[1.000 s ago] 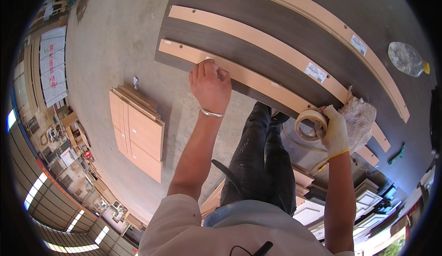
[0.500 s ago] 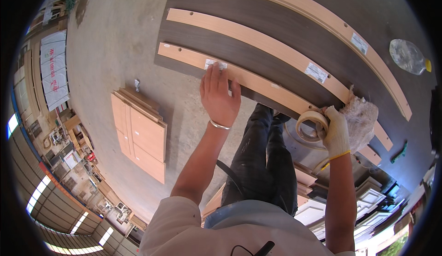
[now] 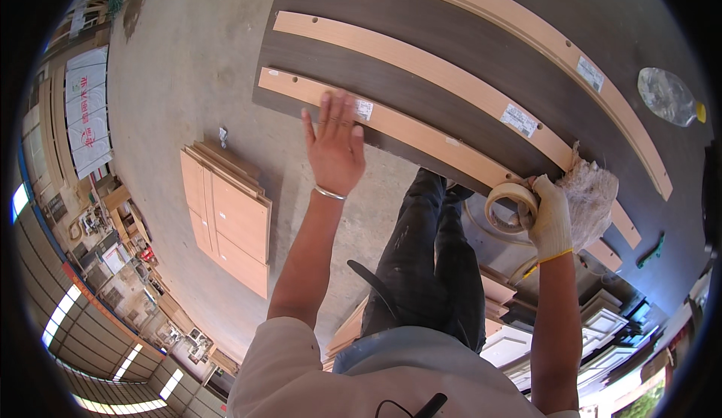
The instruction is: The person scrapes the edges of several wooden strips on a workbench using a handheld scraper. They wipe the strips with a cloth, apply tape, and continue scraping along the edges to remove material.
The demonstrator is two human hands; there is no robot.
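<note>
My bare left hand [image 3: 335,147], fingers spread, reaches over the nearest light-wood strip [image 3: 421,138], its fingertips on or just over the wood left of a white printed label [image 3: 362,109]. My right hand [image 3: 549,215] wears a cream knit glove and grips a roll of tape [image 3: 494,206] by its right side, at the near edge of the dark work surface [image 3: 421,23]. Against that hand lies a crumpled wad of fibrous wrap [image 3: 594,200]. A second strip [image 3: 421,60] with a label lies parallel behind the nearest one.
A longer strip [image 3: 519,19] lies farther back. To the right are a clear plastic bottle [image 3: 665,96] with a yellow cap and a green tool [image 3: 653,251]. Stacked wood panels [image 3: 229,218] rest on the concrete floor [image 3: 188,64] at left. White panels [image 3: 519,343] stand at lower right.
My left hand has slid left along the nearest strip, off the label, and its fingers have spread. The right hand keeps the tape roll in nearly the same place.
</note>
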